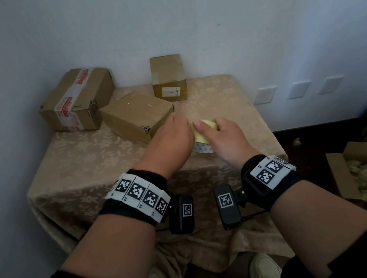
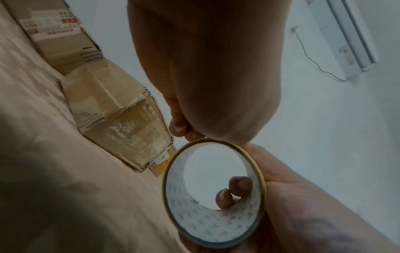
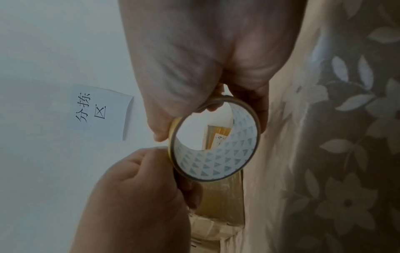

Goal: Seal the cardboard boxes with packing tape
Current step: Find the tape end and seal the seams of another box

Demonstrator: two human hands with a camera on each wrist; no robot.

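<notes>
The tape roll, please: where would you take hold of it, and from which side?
Grip the tape roll across its band, fingers hooked through the open core, thumb on the outside, as the right hand does from the right; this leaves the rim free for the left hand.

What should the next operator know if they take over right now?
Right hand: grip round the tape roll, fingers through its core, above the table.
Left hand: fingertips pinching at the roll's outer rim, apparently picking for the tape end.
Three cardboard boxes sit at the back: printed-tape box, middle box, small box.
Done: roll in hand. No strip pulled yet.
Left: free the end, tape the boxes.
</notes>
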